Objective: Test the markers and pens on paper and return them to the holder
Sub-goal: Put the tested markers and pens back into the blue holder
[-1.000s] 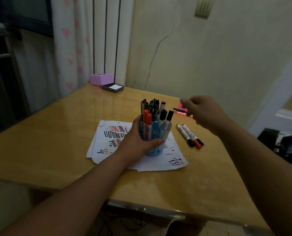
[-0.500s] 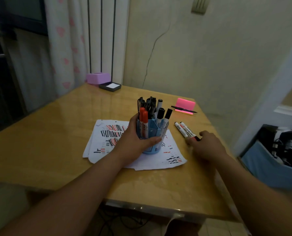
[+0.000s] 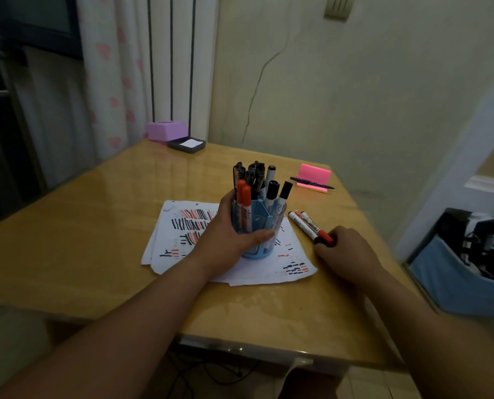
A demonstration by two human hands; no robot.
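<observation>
A person's two bare forearms reach over a glossy wooden surface (image 3: 96,226), seen from a camera on their head; a round blue holder (image 3: 257,226) stands near the middle of it, on top of overlapping sheets of white paper (image 3: 182,231) marked with short red and black test strokes.

The left hand (image 3: 231,237) is wrapped round the holder from its left side, thumb across the front wall; the holder is upright and packed with pens and markers (image 3: 271,188), two orange-red caps at its front left, black caps at its right, dark pens behind.

Just right of the holder, two white-bodied markers lie side by side on the bare surface, slanting toward the person; the black-capped marker (image 3: 302,227) is the nearer to the holder, and the red-capped marker (image 3: 314,226) touches it on the far side.

The right hand (image 3: 346,251) rests right of the holder at the markers' capped ends, fingers curled, thumb and forefinger closed on the red cap; both markers lie flat.

Behind and to the right of the holder, a pink pad of sticky notes (image 3: 315,174) has a black pen (image 3: 312,182) lying across it; far behind and left of the holder, at the surface's back corner, sit a lilac box (image 3: 166,130) and a dark tray (image 3: 187,144) of white note paper.
</observation>
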